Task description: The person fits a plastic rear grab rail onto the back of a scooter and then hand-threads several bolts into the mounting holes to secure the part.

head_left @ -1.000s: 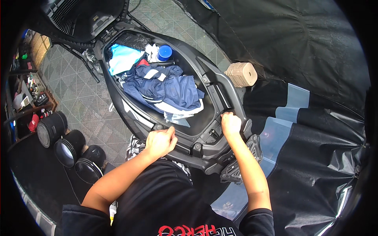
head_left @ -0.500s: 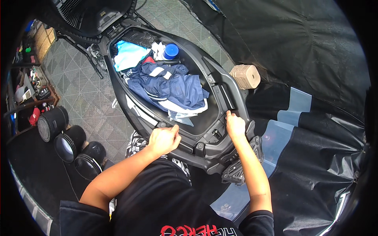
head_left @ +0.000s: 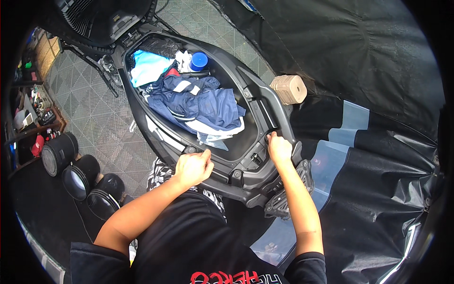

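In front of me is a scooter's storage compartment (head_left: 234,146), its seat (head_left: 85,19) tipped up at the far left. Curled into a fist, my left hand (head_left: 193,168) rests on the near edge of the compartment's black rim (head_left: 161,149); what its fingers hold, if anything, is hidden. My right hand (head_left: 280,150) presses its closed fingertips at the right part of the rim, beside a black slot, over a small spot I cannot make out. Inside lie a crumpled navy jacket (head_left: 203,102), a light blue cloth (head_left: 149,68) and a blue-capped container (head_left: 199,61).
Beyond the scooter's right side stands a beige block-like container (head_left: 289,89). Several black cylinders (head_left: 59,154) line the left, near a cluttered shelf (head_left: 35,111). Black sheeting with clear panels (head_left: 326,165) spreads at right. Grey floor tiles (head_left: 90,104) lie beyond.
The whole view has shifted slightly, so the scene sits a little further left and up. Both hands keep the same places on the rim, and the compartment's contents look unmoved.
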Available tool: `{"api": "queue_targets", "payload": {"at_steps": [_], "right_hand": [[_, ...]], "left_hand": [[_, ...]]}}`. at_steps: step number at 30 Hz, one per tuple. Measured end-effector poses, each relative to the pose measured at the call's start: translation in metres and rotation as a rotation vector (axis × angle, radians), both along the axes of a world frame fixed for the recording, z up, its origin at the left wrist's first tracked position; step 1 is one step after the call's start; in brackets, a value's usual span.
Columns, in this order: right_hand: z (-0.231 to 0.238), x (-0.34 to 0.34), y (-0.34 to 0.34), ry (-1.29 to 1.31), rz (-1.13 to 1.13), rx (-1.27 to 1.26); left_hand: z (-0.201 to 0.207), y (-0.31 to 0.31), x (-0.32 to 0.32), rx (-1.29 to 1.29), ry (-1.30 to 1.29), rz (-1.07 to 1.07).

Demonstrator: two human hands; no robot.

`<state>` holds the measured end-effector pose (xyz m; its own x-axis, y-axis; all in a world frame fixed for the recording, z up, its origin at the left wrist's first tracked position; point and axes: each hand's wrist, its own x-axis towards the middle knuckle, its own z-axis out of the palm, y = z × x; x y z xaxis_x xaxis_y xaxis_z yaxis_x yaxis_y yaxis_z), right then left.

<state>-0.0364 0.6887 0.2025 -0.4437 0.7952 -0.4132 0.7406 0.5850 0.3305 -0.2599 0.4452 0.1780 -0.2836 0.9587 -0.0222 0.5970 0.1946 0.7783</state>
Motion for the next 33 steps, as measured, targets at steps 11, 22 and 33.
{"api": "queue_targets", "payload": {"at_steps": [11,22,33], "right_hand": [[-0.018,-0.015,-0.004,0.027,-0.123,-0.023],[-0.023,0.009,-0.001,0.114,-0.075,0.086],[-0.009,-0.011,-0.006,-0.135,0.116,0.115]], "left_hand": [[0.004,-0.001,-0.003,-0.046,-0.014,-0.023],[0.003,-0.001,0.000,0.009,-0.042,0.000],[0.006,-0.002,-0.004,-0.013,-0.014,-0.025]]}}
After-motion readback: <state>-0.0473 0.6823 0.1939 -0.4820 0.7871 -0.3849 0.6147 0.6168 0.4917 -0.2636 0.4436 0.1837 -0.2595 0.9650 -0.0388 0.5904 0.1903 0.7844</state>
